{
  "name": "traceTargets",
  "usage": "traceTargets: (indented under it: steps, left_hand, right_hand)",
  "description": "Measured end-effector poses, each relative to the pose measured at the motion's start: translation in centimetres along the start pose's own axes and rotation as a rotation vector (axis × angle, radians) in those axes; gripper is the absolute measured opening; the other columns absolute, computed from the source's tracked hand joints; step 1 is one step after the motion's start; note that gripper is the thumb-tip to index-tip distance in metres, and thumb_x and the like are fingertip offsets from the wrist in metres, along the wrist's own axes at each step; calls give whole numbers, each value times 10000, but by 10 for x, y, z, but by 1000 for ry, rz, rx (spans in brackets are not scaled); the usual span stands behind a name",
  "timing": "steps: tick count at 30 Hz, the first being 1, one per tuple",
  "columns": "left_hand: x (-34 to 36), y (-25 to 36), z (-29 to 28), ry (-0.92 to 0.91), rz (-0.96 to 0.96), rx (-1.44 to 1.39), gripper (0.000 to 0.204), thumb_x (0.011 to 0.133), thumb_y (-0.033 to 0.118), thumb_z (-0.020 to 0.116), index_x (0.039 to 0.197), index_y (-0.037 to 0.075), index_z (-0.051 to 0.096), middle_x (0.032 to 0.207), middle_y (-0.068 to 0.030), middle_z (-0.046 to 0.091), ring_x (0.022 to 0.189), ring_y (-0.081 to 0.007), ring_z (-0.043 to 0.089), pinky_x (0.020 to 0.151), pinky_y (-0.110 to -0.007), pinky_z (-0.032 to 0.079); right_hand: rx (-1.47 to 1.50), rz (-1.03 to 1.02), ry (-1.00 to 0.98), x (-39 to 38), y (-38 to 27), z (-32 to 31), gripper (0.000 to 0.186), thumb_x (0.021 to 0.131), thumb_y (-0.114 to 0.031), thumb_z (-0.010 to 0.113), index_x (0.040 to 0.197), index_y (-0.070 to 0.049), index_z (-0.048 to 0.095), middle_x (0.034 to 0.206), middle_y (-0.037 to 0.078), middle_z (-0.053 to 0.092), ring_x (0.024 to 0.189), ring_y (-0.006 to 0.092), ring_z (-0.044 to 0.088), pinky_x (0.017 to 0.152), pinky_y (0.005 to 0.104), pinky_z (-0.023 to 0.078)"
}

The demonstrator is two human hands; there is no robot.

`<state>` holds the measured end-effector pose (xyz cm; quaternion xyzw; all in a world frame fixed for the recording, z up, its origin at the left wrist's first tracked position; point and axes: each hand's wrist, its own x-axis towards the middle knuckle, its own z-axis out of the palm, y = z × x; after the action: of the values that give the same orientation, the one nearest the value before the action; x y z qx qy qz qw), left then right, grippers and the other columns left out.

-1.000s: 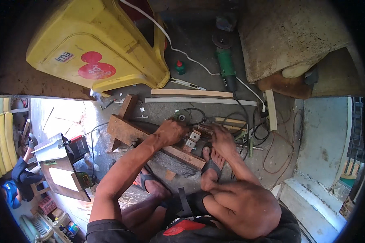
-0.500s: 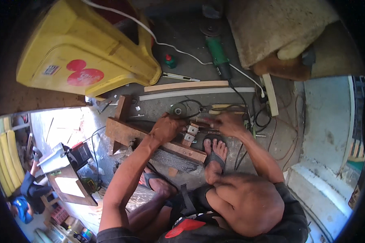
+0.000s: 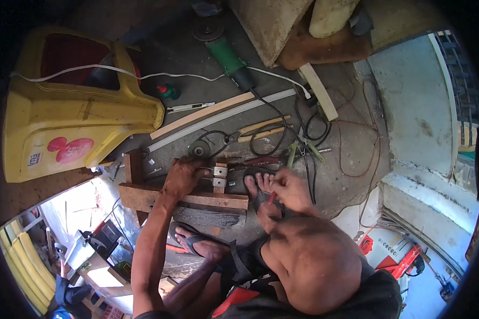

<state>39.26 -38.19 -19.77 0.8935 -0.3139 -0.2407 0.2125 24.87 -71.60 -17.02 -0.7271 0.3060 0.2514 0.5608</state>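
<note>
Beside a wooden block with two small pale metal plates (image 3: pixel 219 176), my left hand (image 3: pixel 182 179) is bent with its fingers curled and its thumb toward the plates. What lies under those fingers is hidden. A thick brown wooden beam (image 3: pixel 213 201) runs just below it, joined to a shorter upright piece (image 3: pixel 134 169). Over my foot, my right hand (image 3: pixel 294 190) is closed in a pinch. A short red stick-like thing (image 3: pixel 272 198) pokes out of it; its kind is unclear.
A green angle grinder (image 3: pixel 229 61) lies at the back, its black cord looping over the floor. Two long strips (image 3: pixel 223 119), a tape roll (image 3: pixel 199 149) and green-handled pliers (image 3: pixel 305 148) lie nearer. At left stands a yellow plastic chair (image 3: pixel 48 117); a pale wall is at right.
My right hand has left the metal plates and drawn back toward my knee, with the red thing now showing in it. My left hand stays beside the plates. The view has swung right.
</note>
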Motion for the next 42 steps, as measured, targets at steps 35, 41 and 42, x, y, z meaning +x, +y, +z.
traceTargets:
  steps: [35, 41, 42]
  left_hand:
    - [-47, -12, 16, 219, -339, 7, 254, 1014, 161, 584, 1208, 67, 719, 1172, -194, 731, 1030, -332, 741, 808, -489, 612]
    - [-45, -1, -64, -378, -402, -458, 481, 996, 354, 684, 1372, 56, 643, 1435, -184, 612, 1325, -317, 609, 1053, -453, 521]
    - [-45, -12, -53, -377, -380, -447, 462, 1004, 333, 675, 1365, 46, 644, 1432, -174, 616, 1325, -320, 609, 1052, -453, 522]
  right_hand:
    - [-1984, -533, -672, 2, -246, 100, 569, 867, -20, 625, 1432, -13, 553, 1453, 288, 491, 1359, 496, 483, 1070, 683, 440]
    - [-2503, -56, -430, -5, -220, 182, 551, 877, -149, 744, 1404, -35, 631, 1519, 224, 500, 1365, 484, 492, 987, 760, 434]
    - [-2541, -64, -443, -12, -223, 198, 526, 875, -158, 749, 1376, -30, 652, 1491, 224, 534, 1336, 490, 519, 978, 749, 441]
